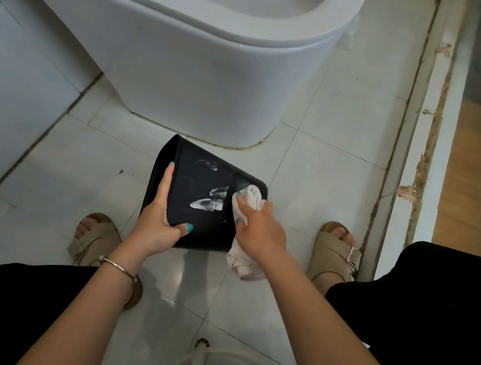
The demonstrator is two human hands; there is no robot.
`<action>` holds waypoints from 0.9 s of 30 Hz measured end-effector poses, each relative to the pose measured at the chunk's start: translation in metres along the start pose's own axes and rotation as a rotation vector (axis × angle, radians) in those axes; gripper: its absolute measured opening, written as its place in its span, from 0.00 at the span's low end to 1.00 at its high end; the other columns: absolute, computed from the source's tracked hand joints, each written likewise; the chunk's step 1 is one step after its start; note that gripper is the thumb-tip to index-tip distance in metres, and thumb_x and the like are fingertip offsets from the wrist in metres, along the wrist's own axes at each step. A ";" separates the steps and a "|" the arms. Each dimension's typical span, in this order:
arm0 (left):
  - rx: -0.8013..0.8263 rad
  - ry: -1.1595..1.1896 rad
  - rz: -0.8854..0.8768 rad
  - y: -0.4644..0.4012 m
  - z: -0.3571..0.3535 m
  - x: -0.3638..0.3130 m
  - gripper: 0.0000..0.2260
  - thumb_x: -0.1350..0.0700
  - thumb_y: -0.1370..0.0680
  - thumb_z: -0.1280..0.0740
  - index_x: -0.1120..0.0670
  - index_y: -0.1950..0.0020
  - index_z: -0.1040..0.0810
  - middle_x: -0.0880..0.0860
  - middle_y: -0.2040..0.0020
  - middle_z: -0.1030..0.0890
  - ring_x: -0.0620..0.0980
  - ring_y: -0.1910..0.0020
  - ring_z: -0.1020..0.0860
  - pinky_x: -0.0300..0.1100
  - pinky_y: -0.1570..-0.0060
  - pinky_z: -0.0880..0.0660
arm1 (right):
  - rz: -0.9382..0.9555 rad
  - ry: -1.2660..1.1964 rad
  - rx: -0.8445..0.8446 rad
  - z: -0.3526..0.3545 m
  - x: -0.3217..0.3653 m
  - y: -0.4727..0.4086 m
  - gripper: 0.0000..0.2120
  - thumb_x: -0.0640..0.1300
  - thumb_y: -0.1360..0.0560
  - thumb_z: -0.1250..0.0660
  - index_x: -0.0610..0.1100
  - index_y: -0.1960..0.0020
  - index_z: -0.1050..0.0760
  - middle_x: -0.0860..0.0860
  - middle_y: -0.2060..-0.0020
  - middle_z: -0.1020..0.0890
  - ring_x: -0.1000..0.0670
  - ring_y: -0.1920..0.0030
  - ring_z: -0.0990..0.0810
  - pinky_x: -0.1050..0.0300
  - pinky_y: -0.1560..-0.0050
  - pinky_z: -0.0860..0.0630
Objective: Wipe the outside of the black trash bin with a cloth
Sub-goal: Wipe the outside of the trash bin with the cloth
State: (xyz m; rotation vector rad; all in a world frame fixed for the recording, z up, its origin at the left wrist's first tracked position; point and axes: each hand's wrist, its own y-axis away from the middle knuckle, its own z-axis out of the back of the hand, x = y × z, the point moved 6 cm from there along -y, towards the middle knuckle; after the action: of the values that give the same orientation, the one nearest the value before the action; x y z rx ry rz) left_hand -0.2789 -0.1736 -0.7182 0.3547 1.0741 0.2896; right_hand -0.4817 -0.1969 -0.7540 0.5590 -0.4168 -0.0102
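We're mid-wipe here, and I'm looking straight down at it. The black trash bin (pixel 198 195) is tipped on its side, held just above the floor (pixel 325 168) between my two feet, with the toilet (pixel 205 65) up at twelve o'clock from it. My left hand (pixel 158 221) grips the bin's nine o'clock edge, fingers running up the side wall and the thumb hooked over the facing panel. My right hand (pixel 257 230) is bunched around the white cloth (pixel 249 201), pinching it against the bin's three o'clock side; the loose tail of the cloth hangs down toward six.

I'd call the job partly done, no more. There are white smears (pixel 209 202) across the middle of the facing panel, sitting just at nine o'clock from the cloth, and they look untouched.

So the next move, as I judge it, is to drag the cloth toward nine o'clock across those smears with firm pressure while the left hand braces the bin against the push. After that the bin wants turning to show its other faces. The thumb on the panel will have to shift too, or it shades a patch.

As for contents: the bin's opening faces away from me, so I can't tell whether anything's inside. The toilet bowl at twelve shows only pale, bare porcelain.
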 end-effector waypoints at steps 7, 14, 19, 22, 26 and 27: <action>0.058 0.029 0.008 -0.003 0.005 0.004 0.53 0.69 0.28 0.28 0.27 0.27 0.58 0.44 0.29 0.31 0.42 0.38 0.26 0.35 0.47 0.26 | -0.059 -0.011 0.002 0.007 -0.012 -0.017 0.24 0.49 0.20 0.45 0.66 0.27 0.45 0.46 0.35 0.38 0.44 0.59 0.29 0.53 0.57 0.31; 0.046 0.042 0.026 0.004 0.001 0.001 0.53 0.69 0.27 0.29 0.28 0.27 0.59 0.42 0.31 0.32 0.42 0.39 0.26 0.27 0.52 0.27 | -0.072 0.023 -0.066 0.036 -0.012 -0.067 0.24 0.49 0.20 0.45 0.63 0.26 0.44 0.45 0.38 0.36 0.47 0.66 0.31 0.52 0.59 0.31; -0.061 -0.019 0.033 0.008 -0.004 -0.006 0.53 0.69 0.29 0.28 0.28 0.26 0.59 0.34 0.42 0.29 0.36 0.48 0.25 0.35 0.51 0.26 | -0.079 -0.062 -0.129 0.018 -0.011 -0.055 0.26 0.48 0.20 0.45 0.62 0.25 0.47 0.43 0.37 0.37 0.46 0.66 0.29 0.53 0.63 0.30; -0.079 -0.029 0.051 0.008 -0.011 -0.009 0.53 0.69 0.29 0.28 0.28 0.26 0.58 0.28 0.46 0.33 0.34 0.50 0.26 0.35 0.52 0.28 | -0.101 -0.130 -0.157 0.001 -0.015 -0.025 0.25 0.49 0.20 0.45 0.62 0.25 0.47 0.44 0.37 0.38 0.44 0.64 0.27 0.52 0.61 0.25; -0.090 -0.028 0.054 0.005 -0.009 -0.008 0.53 0.69 0.29 0.28 0.29 0.26 0.58 0.40 0.40 0.29 0.42 0.47 0.25 0.38 0.49 0.27 | -0.074 -0.102 -0.172 -0.017 -0.013 0.015 0.26 0.50 0.20 0.44 0.64 0.25 0.48 0.45 0.34 0.39 0.45 0.59 0.25 0.51 0.58 0.23; -0.086 -0.032 0.051 0.004 -0.007 -0.007 0.53 0.69 0.29 0.28 0.29 0.26 0.58 0.42 0.38 0.28 0.44 0.45 0.26 0.35 0.51 0.28 | -0.072 -0.096 -0.172 -0.022 -0.012 0.021 0.26 0.50 0.20 0.44 0.65 0.25 0.48 0.46 0.33 0.40 0.45 0.56 0.24 0.51 0.56 0.22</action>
State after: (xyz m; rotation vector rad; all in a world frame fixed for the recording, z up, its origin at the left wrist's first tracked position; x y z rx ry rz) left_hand -0.2890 -0.1719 -0.7137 0.3095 1.0193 0.3736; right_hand -0.4867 -0.1661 -0.7643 0.4047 -0.4837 -0.1409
